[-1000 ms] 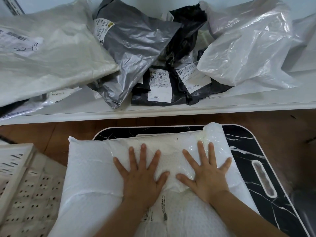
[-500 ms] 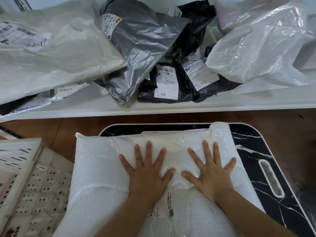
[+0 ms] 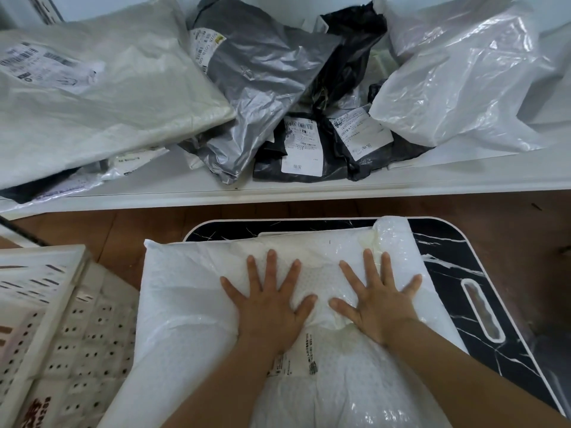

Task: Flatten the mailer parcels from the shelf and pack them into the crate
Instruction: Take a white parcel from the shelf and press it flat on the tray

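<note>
Your left hand (image 3: pixel 268 307) and right hand (image 3: pixel 377 304) both lie palm-down with fingers spread and straight, pressing flat on the white bubble mailer (image 3: pixel 191 304) at the middle of your view, grasping nothing; the thumbs point toward each other, just apart; the mailer rests on a black marble-patterned board (image 3: pixel 457 267), overhanging its edge toward 9 o'clock; the perforated white crate (image 3: pixel 46 304) sits at 8 o'clock, just beside the mailer, and something printed shows low inside it, though it is too blurred to name; along 12 o'clock the white shelf (image 3: pixel 401 183) carries the remaining parcels: a large pale mailer (image 3: pixel 108 100) at 10, a grey mailer (image 3: pixel 262 78) at 12, black labelled mailers (image 3: pixel 309 149) in front of it, and a translucent white bag (image 3: pixel 457 88) at 2.
</note>
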